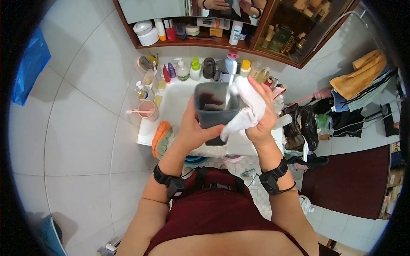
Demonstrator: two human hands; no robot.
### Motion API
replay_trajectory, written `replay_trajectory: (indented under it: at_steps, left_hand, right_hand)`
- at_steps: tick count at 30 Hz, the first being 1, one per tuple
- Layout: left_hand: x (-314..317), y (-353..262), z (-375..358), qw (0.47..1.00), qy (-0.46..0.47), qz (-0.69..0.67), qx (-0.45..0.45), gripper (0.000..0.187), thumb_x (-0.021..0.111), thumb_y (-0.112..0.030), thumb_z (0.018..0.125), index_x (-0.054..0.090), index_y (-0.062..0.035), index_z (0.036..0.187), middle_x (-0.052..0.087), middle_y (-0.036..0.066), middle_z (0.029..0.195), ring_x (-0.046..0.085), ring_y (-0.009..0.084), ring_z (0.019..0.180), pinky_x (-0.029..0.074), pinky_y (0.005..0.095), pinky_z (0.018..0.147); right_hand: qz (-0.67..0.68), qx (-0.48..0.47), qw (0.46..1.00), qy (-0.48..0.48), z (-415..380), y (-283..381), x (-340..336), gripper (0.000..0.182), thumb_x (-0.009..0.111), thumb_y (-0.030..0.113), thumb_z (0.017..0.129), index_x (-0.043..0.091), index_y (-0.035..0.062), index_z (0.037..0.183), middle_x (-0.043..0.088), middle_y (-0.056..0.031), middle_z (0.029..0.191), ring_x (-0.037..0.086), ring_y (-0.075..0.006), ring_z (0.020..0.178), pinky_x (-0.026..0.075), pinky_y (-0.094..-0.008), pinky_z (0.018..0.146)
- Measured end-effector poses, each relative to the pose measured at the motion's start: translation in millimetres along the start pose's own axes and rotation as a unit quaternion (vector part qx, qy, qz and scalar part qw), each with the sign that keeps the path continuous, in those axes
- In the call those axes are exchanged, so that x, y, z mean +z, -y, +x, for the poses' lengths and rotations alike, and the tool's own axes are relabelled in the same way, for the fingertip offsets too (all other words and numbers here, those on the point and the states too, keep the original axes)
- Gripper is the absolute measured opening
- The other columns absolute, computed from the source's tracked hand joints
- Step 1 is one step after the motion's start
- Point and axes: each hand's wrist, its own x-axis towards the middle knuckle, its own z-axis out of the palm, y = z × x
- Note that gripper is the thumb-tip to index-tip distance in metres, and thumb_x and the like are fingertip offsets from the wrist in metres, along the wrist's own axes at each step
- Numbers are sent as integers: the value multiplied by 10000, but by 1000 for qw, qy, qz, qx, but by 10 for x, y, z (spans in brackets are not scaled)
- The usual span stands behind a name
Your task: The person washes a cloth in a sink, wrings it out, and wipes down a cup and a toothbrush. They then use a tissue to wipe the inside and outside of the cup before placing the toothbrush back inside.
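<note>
Your left hand (190, 128) grips the grey plastic container (209, 120) between your hands, mouth up, while your right hand (265, 120) holds a bunched white cloth (253, 102) at its right edge.

Looked like a home bathroom. Had pale wall tiles (81, 111) on the left and a white washbasin (176, 91) in the middle, edged by a pump bottle (183, 71), a hairbrush (145, 63) and a pink cup (149, 111) with a toothbrush (134, 112). Showed toiletries (235, 33) in a wooden cabinet (181, 43) on the far side, a towel (358, 77) on the right.
</note>
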Motion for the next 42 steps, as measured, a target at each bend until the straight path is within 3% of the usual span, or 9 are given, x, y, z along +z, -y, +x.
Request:
replay_trajectory:
  at_steps: [5, 15, 20, 22, 26, 29, 33, 37, 42]
  left_hand:
    - [59, -135, 45, 995, 61, 69, 45, 845, 842, -210, 597, 359, -34, 1268, 493, 74, 1147, 513, 174, 1036, 416, 306, 903]
    - [-47, -138, -54, 991, 91, 95, 20, 925, 840, -243, 596, 308, -26, 1321, 447, 85, 1227, 435, 183, 1143, 365, 325, 963]
    - [-114, -136, -183, 997, 39, -62, 2, 890, 809, -260, 655, 282, -23, 1333, 445, 86, 1239, 445, 182, 1142, 380, 322, 952]
    - [-86, -92, -218, 996, -29, -86, 22, 839, 780, -267, 695, 286, -20, 1326, 456, 85, 1230, 464, 174, 1119, 398, 316, 933]
    - [-212, -17, -239, 988, -136, -39, 57, 717, 728, -280, 756, 319, -13, 1280, 490, 93, 1169, 506, 162, 1049, 428, 301, 887]
    - [-321, -19, -233, 977, -196, 8, 85, 668, 717, -265, 772, 325, -10, 1249, 491, 99, 1147, 511, 169, 1023, 424, 294, 884]
    - [-528, 61, -286, 954, -259, 82, 125, 695, 715, -229, 783, 285, 2, 1278, 449, 111, 1194, 478, 181, 1068, 409, 297, 905]
    - [-837, 174, -469, 924, -327, 138, 143, 784, 718, -194, 784, 199, 15, 1333, 385, 130, 1252, 433, 208, 1126, 389, 312, 940]
    - [-1569, 446, -886, 887, -401, 170, 153, 751, 701, -198, 802, 207, -59, 1351, 349, 119, 1283, 400, 230, 1153, 348, 363, 974]
  right_hand:
    - [466, 281, 837, 52, -211, 109, 142, 470, 483, 254, 906, 429, -15, 1288, 479, -140, 1293, 441, -232, 1207, 308, -326, 1024]
    - [593, 447, 670, -4, 5, 225, 286, 414, 405, 312, 947, 488, 7, 1213, 564, -117, 1148, 589, -209, 983, 466, -316, 878]
    - [491, 323, 808, 48, -237, 59, 700, 432, 330, 294, 978, 458, -30, 1233, 537, -124, 1193, 525, -214, 1081, 396, -315, 945]
    - [547, 435, 715, 8, -183, 225, 781, 399, 303, 217, 983, 446, -68, 1223, 526, -142, 1200, 497, -232, 1117, 362, -323, 978]
    - [376, 336, 859, 88, -335, 220, 1039, 380, 289, 197, 986, 451, -71, 1200, 533, -127, 1164, 498, -213, 1093, 366, -325, 969]
    - [598, 364, 713, 34, -311, 486, 1146, 358, 303, 177, 980, 456, -58, 1204, 523, -128, 1170, 497, -221, 1088, 365, -326, 964]
    - [356, 307, 877, 102, -618, 610, 1407, 357, 310, 155, 972, 424, -48, 1243, 491, -152, 1210, 469, -229, 1119, 354, -329, 973]
    - [277, 314, 857, 299, -893, 662, 1594, 310, 400, 106, 918, 513, -25, 1176, 475, -224, 1229, 465, -322, 1144, 345, -339, 980]
    - [400, 405, 795, 207, -1088, 587, 1685, 273, 437, 125, 911, 550, 7, 1129, 571, -124, 1143, 539, -249, 1072, 409, -320, 913]
